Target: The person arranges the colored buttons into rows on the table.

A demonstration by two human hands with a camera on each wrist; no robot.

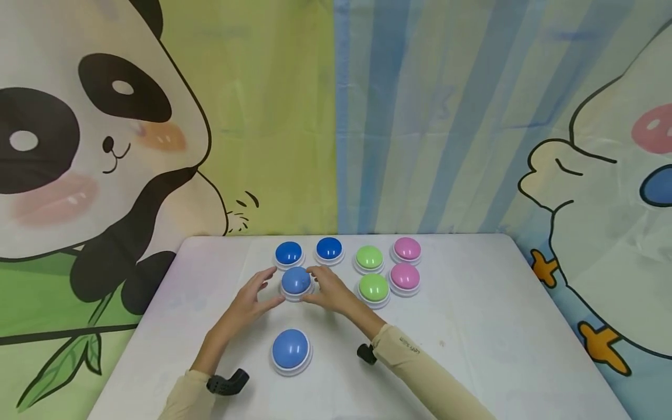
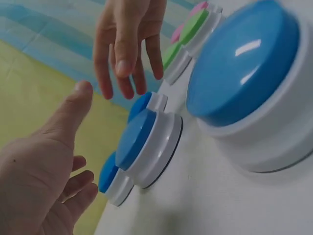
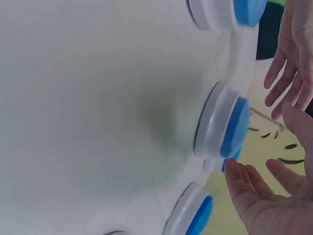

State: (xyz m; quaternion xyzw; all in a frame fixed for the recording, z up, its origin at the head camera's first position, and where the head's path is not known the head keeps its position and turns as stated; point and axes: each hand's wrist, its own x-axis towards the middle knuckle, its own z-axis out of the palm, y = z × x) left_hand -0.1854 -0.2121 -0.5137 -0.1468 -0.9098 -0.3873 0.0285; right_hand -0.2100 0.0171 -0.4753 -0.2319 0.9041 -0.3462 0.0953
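Observation:
A blue dome button on a white round base (image 1: 296, 280) stands on the table between my two hands. My left hand (image 1: 247, 306) is at its left side, thumb and fingers spread apart. At its right side is my right hand (image 1: 331, 291), fingers loosely bent around the edge of the button in the head view. Both wrist views show the hands raised beside the blue dome, with nothing held between thumb and fingers. Closer to me sits another blue button (image 1: 290, 348), which looms large in the left wrist view.
Behind the hands are two more blue buttons, one at the left (image 1: 288, 252) and one beside it (image 1: 329, 248). To the right stand two green buttons (image 1: 374, 287) and two pink buttons (image 1: 405, 276). A cartoon-printed curtain (image 1: 283, 116) hangs behind the white table (image 1: 472, 326).

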